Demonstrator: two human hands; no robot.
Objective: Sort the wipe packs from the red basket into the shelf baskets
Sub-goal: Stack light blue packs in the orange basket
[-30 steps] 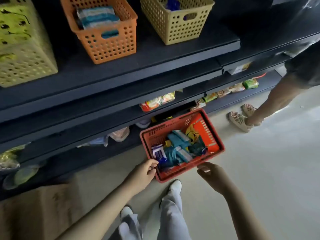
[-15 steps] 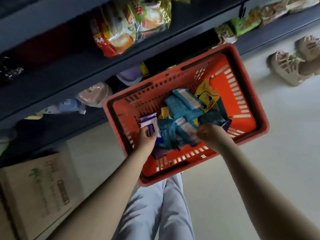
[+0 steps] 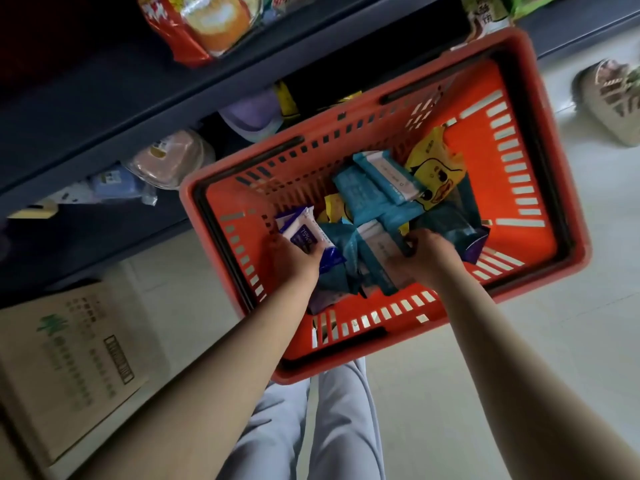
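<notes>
Red basket (image 3: pixel 481 202): fills the centre and upper right of the frame. It stands on the pale floor (image 3: pixel 519 358), its far long side against the foot of the dark shelf (image 3: pixel 104 109). It has slotted walls and a thick rim.
Basket contents: a loose heap of wipe packs in the middle of the basket. Two teal packs (image 3: pixel 374 181) lie overlapping at the top of the heap. A yellow duck pack (image 3: pixel 436 171) leans just right of them. A small yellow pack (image 3: pixel 334 207) is half buried to their left, and a darker teal pack (image 3: pixel 450 226) lies at the right of the heap.
Left hand (image 3: pixel 294 261): inside the basket at the left of the heap, grasping the purple-and-white pack (image 3: pixel 304 233) with curled fingers and thumb.
Purple-and-white pack: pokes out above the left hand, tilted toward the upper left. It is white in the middle with deep purple edges and has "75%" printed on it.
Right hand (image 3: pixel 426 254): inside the basket at the lower right of the heap, fingers curled down onto the white-labelled teal pack (image 3: pixel 377 258) and gripping its right edge.
White-labelled teal pack: lies between the two hands and touches the right one. It is crinkled teal film with a long white label.
Shelf: a red snack bag (image 3: pixel 194 22) at the top of the frame, a pink round package (image 3: pixel 173 161) and a purple item (image 3: pixel 249 112) lower down.
Floor, lower left: a cardboard box (image 3: pixel 69 358) with green print.
Floor, upper right: a sandal (image 3: pixel 613 98).
Bottom centre: the person's grey trousers (image 3: pixel 311 427), just below the basket's near rim.
</notes>
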